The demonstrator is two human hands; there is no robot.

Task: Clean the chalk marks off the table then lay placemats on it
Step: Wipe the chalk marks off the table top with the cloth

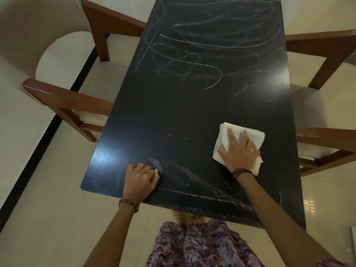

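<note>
We're pressing our right hand (239,149) flat, fingers spread, on a folded white tissue (250,134) at about 4 o'clock on the black table (173,116), while our left hand (141,179) is resting near the 7 o'clock edge, fingers curled and gripping nothing. The tissue is looking light, soft and floppy, probably bunching or tearing under hard rubbing, so we're judging flat-palm pressure on its middle best. Heavy chalk marks (192,45) are sitting toward 12 o'clock, faint smears along 6 o'clock; no placemats showing.

2 wooden chairs (63,101) with cream seats flank a glossy cream tiled floor (48,218).
</note>
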